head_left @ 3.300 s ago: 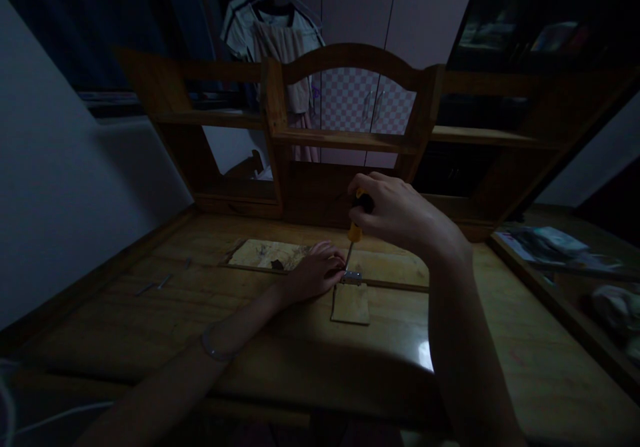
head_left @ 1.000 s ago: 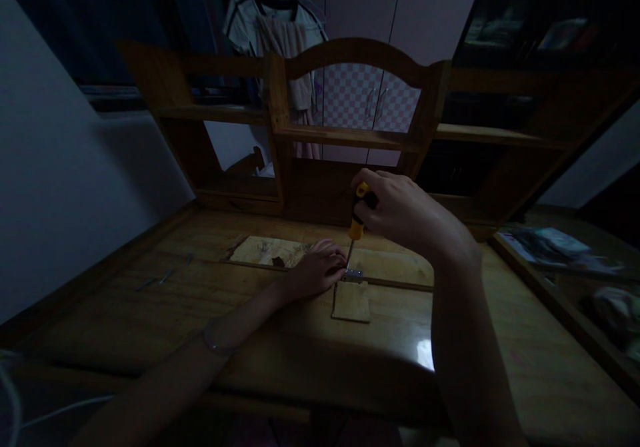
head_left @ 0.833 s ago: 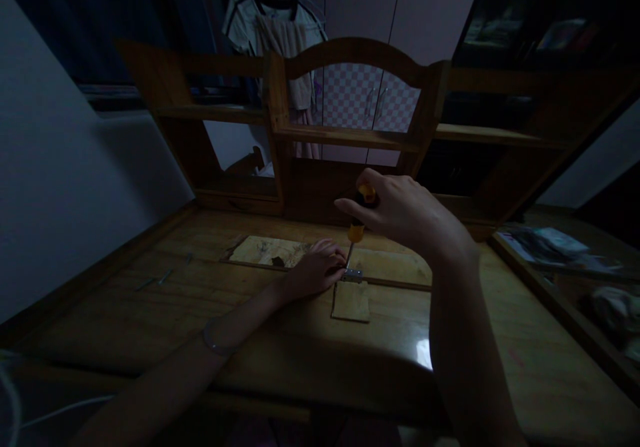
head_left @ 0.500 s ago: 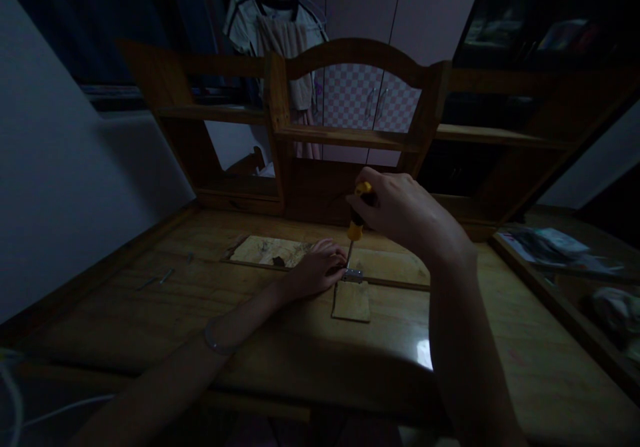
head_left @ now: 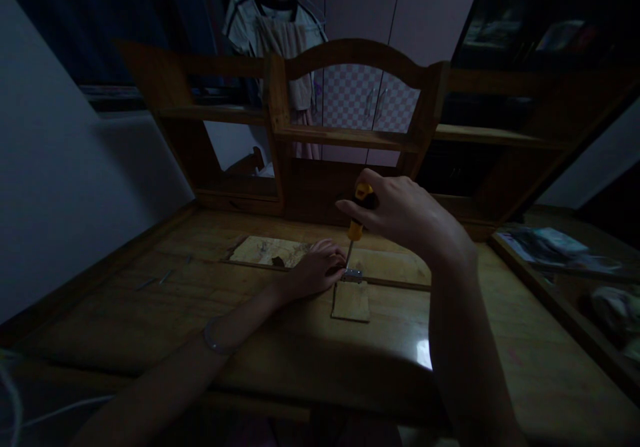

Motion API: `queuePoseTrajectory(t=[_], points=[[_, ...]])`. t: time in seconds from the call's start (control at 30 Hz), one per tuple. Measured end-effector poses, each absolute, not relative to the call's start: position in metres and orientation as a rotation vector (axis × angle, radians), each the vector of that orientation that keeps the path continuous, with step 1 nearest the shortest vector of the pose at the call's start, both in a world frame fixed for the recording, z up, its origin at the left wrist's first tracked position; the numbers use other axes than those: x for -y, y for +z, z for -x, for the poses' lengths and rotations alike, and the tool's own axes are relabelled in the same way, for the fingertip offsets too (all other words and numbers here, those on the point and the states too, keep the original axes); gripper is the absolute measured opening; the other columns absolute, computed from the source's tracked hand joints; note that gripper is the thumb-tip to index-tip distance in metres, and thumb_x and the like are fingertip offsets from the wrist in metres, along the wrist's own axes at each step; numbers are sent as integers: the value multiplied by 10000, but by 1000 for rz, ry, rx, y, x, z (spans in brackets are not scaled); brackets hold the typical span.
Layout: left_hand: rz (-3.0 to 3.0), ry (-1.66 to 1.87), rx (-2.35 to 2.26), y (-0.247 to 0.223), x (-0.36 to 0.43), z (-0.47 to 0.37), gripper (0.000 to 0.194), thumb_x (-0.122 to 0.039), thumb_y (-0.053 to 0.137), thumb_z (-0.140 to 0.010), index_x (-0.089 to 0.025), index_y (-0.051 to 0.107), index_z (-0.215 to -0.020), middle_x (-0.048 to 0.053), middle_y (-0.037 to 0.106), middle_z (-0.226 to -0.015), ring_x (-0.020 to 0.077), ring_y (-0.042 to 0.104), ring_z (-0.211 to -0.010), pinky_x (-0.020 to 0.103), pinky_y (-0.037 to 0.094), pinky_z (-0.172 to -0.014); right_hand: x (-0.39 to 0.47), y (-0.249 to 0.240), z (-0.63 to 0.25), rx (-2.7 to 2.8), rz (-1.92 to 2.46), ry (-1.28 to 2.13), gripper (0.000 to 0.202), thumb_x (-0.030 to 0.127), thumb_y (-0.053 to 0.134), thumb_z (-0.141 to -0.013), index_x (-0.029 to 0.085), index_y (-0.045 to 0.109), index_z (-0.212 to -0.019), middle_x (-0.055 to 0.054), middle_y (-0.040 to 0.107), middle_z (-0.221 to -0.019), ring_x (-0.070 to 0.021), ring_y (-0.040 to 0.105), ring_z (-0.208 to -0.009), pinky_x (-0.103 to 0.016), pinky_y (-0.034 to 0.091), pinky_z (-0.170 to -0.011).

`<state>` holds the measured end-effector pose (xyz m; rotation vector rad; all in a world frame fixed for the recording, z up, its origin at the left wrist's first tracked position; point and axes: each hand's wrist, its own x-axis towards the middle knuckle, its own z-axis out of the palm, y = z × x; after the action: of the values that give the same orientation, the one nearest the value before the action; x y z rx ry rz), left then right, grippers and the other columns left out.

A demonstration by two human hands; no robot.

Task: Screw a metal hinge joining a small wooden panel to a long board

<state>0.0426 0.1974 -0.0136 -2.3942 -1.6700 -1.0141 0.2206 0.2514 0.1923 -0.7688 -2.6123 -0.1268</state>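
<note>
My right hand (head_left: 407, 210) is closed round the yellow and black handle of a screwdriver (head_left: 355, 228), its thumb sticking out to the left. The screwdriver stands nearly upright, its tip down at the left end of a small metal hinge (head_left: 353, 275). The hinge lies between a long wooden board (head_left: 395, 266) and a small square wooden piece (head_left: 351, 302). My left hand (head_left: 320, 267) rests on the board, with thumb and fingers drawn together beside the screwdriver tip. Whatever these fingertips pinch is hidden.
Loose screws or nails (head_left: 166, 276) lie on the wooden desk (head_left: 200, 314) to the left. A wooden shelf unit (head_left: 345, 138) rises along the back. Papers and plastic packets (head_left: 555, 244) lie beyond a raised edge at the right. The room is dim.
My right thumb has stretched out to the left, off the screwdriver handle, and the grip has turned slightly. The left hand, hinge and boards stay in place.
</note>
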Motion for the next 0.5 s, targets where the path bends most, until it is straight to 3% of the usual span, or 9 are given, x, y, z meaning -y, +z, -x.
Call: queuePoseTrajectory(t=[0.07,0.13,0.23,0.37,0.43,0.5], points=[[2395,-1030,1673,-12,-197,-43,62,-232,640,-883,-203,670,-929,49,630,-1015,232,567,-1062,454,408,-1050,-250,193,-222,2614,730,-99,384,504,499,-919,197,574,-1137,-109,675,-1034,-264,636,-935,-354,440,-792],[2397,-1045,1667,-11,-197,-44,45,-225,642,-879,-205,664,-913,47,633,-1010,230,570,-1050,448,410,-1043,-249,193,-222,2617,674,-71,332,396,528,-902,212,565,-1176,-101,660,-1110,-254,627,-986,-347,438,-831],[2405,-1052,1662,-11,-197,-43,43,-226,646,-876,-208,658,-914,45,637,-1005,229,569,-1045,441,411,-1037,-252,191,-220,2634,629,-68,297,278,521,-890,216,569,-1176,-84,669,-1083,-237,630,-980,-329,433,-833],[2416,-1040,1655,-12,-198,-43,54,-224,637,-883,-203,660,-926,48,636,-1005,227,574,-1027,447,410,-1032,-257,188,-219,2608,705,-81,316,413,483,-944,189,581,-1145,-90,681,-948,-233,636,-870,-330,438,-763],[2415,-1045,1655,-12,-198,-42,49,-220,640,-879,-202,662,-920,44,637,-1004,224,574,-1022,444,409,-1032,-258,190,-221,2606,691,-44,380,467,497,-931,191,570,-1181,-93,679,-978,-237,632,-880,-337,442,-776],[2411,-1050,1663,-12,-198,-43,47,-215,645,-875,-206,665,-917,41,637,-1004,223,568,-1033,435,411,-1030,-256,193,-224,2622,636,-2,392,420,529,-904,209,550,-1233,-90,668,-1069,-238,624,-926,-341,442,-811]])
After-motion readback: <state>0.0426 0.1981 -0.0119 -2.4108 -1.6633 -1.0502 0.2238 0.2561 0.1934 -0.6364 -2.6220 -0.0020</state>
